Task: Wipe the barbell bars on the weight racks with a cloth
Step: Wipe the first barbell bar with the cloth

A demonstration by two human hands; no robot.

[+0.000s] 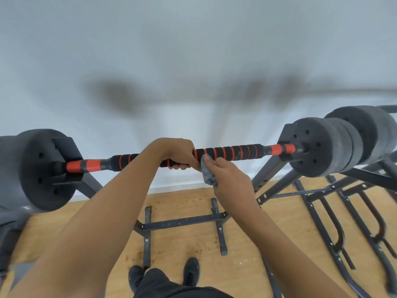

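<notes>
Barbell bar (232,152), black foam with orange bands, lies level across the two cradles of a dark metal rack (268,168), with a stack of grey weight plates (318,147) outside each cradle. Left hand (176,153) is clenched over the bar about midway between the cradles, fingers curled underneath. Right hand (229,179) sits just to its right, gripping a bunched blue cloth (209,177); the cloth's top touches the front of the bar, and the rest hangs below it. Under the rack is a wooden floor (193,203), with two black shoes (191,272) near the bottom edge. A pale wall (193,50) stands behind. A further plate stack (365,125) shows behind the right-hand one.
</notes>
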